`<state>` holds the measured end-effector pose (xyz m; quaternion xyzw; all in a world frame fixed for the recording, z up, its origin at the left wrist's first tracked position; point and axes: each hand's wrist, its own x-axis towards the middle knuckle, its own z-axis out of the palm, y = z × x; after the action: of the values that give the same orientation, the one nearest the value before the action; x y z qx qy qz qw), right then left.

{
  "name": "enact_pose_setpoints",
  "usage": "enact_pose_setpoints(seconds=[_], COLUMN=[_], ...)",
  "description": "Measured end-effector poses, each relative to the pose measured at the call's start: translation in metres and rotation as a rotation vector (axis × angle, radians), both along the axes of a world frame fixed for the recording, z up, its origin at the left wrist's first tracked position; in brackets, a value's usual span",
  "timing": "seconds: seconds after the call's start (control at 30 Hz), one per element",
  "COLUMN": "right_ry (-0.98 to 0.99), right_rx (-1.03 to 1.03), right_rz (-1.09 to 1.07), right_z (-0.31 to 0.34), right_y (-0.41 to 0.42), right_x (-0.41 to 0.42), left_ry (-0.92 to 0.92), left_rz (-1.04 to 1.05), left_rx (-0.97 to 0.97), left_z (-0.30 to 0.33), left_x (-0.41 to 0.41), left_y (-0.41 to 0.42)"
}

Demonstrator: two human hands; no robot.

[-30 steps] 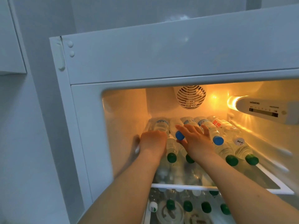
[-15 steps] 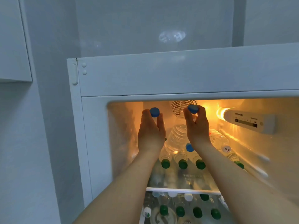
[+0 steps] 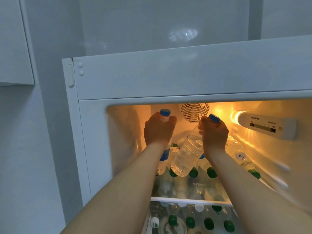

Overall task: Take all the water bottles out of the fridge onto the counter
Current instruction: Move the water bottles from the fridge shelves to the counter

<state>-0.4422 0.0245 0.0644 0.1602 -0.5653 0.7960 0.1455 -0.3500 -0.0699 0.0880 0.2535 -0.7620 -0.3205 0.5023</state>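
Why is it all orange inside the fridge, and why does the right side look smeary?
Head view: the fridge lamp glows orange and flares over the back wall; outside, the cabinet front stays dim and grey-blue; the right wall is streaked with blur; both hands look sharp.

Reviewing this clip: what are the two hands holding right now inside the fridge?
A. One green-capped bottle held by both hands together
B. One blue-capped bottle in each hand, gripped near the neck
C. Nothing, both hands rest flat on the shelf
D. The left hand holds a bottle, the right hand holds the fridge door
B: the left hand grips a blue-capped bottle near its neck, and the right hand grips another bottle the same way.
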Motion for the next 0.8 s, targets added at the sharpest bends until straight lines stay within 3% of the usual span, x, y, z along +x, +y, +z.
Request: enact_pose_setpoints(seconds=[0.27, 0.53, 0.8], right_ry=[-0.043, 0.136, 0.208], right_rx=[0.009, 0.253, 0.239], right_rz=[-0.03, -0.024, -0.012], right_z=[0.001, 0.024, 0.019], right_y=[0.007, 0.02, 0.062], right_x=[0.005, 0.044, 0.104], left_ry=[0.095, 0.177, 0.179], left_rz=[0.071, 0.012, -0.057], left_rx=[0.046, 0.127, 0.115], left_z=[0.004, 0.002, -0.011], left_x=[0.021, 0.057, 0.125], left_y=[0.002, 0.035, 0.081])
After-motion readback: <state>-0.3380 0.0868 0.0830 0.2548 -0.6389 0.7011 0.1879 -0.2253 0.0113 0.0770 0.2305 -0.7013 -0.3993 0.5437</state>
